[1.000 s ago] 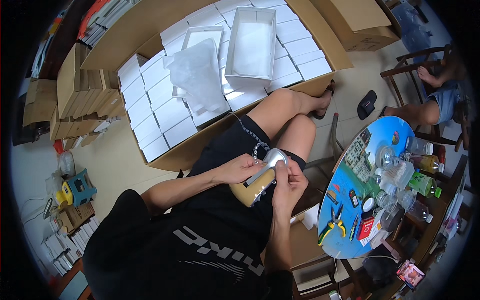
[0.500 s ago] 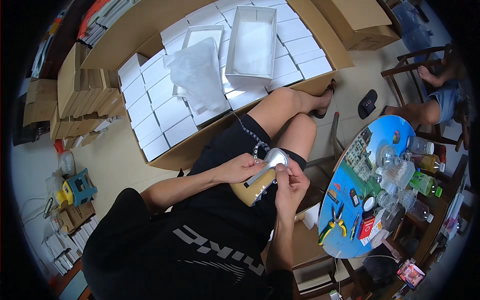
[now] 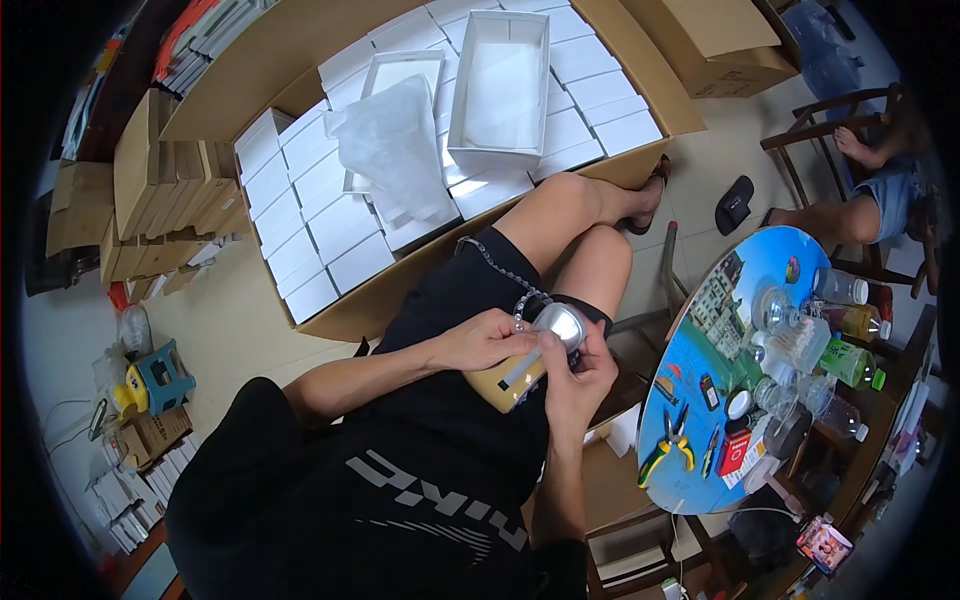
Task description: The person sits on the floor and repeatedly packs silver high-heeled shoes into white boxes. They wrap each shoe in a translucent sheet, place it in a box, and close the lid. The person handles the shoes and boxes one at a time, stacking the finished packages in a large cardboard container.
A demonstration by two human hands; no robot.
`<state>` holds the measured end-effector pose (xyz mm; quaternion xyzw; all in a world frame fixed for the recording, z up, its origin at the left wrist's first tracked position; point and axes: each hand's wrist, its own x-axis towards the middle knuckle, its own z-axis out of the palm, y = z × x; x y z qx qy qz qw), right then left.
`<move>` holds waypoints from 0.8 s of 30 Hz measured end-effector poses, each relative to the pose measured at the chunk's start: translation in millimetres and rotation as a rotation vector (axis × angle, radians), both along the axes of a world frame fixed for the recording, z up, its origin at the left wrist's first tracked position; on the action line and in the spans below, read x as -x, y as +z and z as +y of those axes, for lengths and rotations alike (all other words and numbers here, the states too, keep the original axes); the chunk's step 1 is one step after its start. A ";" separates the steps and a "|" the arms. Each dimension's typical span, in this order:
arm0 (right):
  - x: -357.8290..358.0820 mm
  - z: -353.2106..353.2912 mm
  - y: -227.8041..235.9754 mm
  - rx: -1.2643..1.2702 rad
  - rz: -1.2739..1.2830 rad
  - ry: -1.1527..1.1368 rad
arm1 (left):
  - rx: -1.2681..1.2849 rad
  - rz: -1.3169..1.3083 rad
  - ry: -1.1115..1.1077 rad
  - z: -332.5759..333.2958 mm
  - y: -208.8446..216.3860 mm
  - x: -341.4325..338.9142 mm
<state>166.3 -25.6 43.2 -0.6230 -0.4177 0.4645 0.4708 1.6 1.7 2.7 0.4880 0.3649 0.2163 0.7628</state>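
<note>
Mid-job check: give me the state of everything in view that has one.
Tan-and-silver device: held in both hands, above the lap
Left hand: holding its left side
Right hand: gripping its right side
Large carton: open, white boxes inside
White box on top: open
Plastic bag: crumpled
Pliers: handles spread
Green-capped bottle: capped
Phone: screen lit

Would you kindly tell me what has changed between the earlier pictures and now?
The right hand has moved its thumb slightly leftward on the beige object, and the silver end now shows as a rounder dome. The patterned strap has shifted rightward. The left hand and right hand stay on the object; the open white box and pliers stayed put.
</note>
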 end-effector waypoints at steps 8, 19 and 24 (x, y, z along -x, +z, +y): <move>-3.0 -7.1 -24.8 -0.010 0.260 -0.018 | 0.090 -0.057 0.037 -7.7 -13.2 7.9; -45.7 -0.9 -101.9 0.064 -0.677 0.047 | -0.081 -0.113 0.245 26.2 -11.6 24.9; -40.5 1.4 -106.2 0.224 -0.657 0.024 | -0.208 -0.058 0.144 45.6 15.1 29.3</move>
